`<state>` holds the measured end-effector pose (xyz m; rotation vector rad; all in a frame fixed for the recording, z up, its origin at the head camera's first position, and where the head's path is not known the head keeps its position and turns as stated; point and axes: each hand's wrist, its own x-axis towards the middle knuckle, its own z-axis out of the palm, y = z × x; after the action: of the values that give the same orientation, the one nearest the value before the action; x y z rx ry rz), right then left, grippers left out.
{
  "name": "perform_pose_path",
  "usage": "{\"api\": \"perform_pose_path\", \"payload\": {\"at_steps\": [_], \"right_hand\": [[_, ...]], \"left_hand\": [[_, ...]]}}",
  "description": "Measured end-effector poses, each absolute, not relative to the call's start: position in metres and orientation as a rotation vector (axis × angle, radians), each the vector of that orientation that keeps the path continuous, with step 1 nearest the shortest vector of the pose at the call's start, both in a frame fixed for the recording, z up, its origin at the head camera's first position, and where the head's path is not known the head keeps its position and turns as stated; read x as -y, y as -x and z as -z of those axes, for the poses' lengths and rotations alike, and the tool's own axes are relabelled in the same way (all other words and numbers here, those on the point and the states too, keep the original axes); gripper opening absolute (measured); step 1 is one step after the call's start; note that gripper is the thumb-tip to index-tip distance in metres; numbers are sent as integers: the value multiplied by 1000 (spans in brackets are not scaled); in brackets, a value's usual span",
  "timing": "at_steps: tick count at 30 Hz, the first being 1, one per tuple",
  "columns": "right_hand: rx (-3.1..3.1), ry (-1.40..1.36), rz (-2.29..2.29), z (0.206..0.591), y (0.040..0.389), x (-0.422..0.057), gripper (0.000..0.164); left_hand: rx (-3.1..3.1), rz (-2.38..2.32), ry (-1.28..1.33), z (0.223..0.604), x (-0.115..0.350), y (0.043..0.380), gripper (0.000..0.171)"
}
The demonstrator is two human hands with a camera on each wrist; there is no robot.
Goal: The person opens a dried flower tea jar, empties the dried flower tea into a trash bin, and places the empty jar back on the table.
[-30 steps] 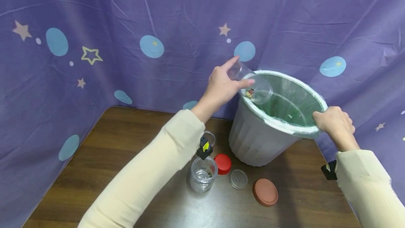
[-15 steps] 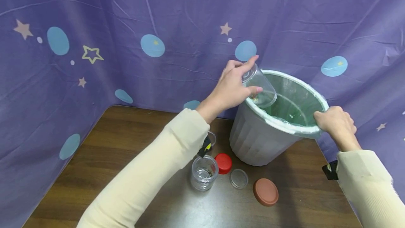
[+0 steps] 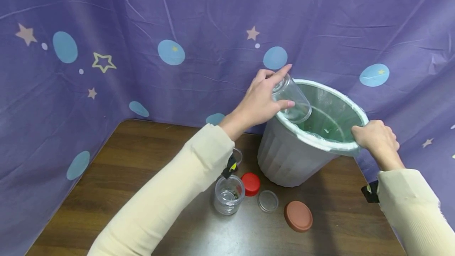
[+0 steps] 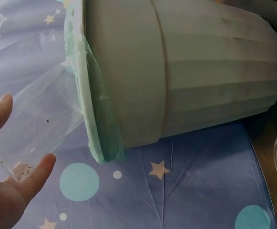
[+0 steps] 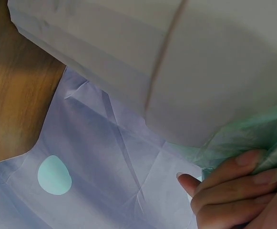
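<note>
My left hand [image 3: 261,98] grips a clear plastic jar [image 3: 300,100], tipped mouth-down over the left rim of a light grey trash can [image 3: 284,157]. In the left wrist view a few dark specks cling inside the jar [image 4: 38,121] near its base; otherwise it looks bare. A thin green bag [image 3: 341,110] lines the can and folds over its rim. On the right side, my right hand [image 3: 377,139] holds that rim with fingers curled under it. The right wrist view shows those fingers [image 5: 233,191] pressed against the green bag [image 5: 243,136].
On the wooden table [image 3: 149,157] stands another clear jar [image 3: 228,200] with small bits inside. Beside it lie a red lid [image 3: 251,184], a clear lid [image 3: 268,201] and a reddish-brown lid [image 3: 298,216]. Partly behind my left wrist is another clear round item [image 3: 238,156]. A purple curtain [image 3: 199,19] hangs behind.
My left hand has moved right and tipped the jar more steeply over the can. The colourful bits seen in it earlier are no longer visible there. My right hand stays on the rim.
</note>
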<state>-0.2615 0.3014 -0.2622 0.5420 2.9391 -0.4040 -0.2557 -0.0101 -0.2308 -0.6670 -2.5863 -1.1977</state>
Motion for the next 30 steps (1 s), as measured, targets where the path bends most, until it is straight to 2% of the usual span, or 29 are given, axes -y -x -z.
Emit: {"api": "perform_pose_path", "payload": {"at_steps": [9,20,30], "right_hand": [[-2952,-538,409,262,262,-301,59],[-2958,-531,406,262,262,-300,59],[-2956,-530,408,263,261,-301,58]], "left_hand": [[2553,1282,591,235,16,260,80],[2545,1227,694,233,14,262,80],[2590,1173,671,234,12,263,81]]}}
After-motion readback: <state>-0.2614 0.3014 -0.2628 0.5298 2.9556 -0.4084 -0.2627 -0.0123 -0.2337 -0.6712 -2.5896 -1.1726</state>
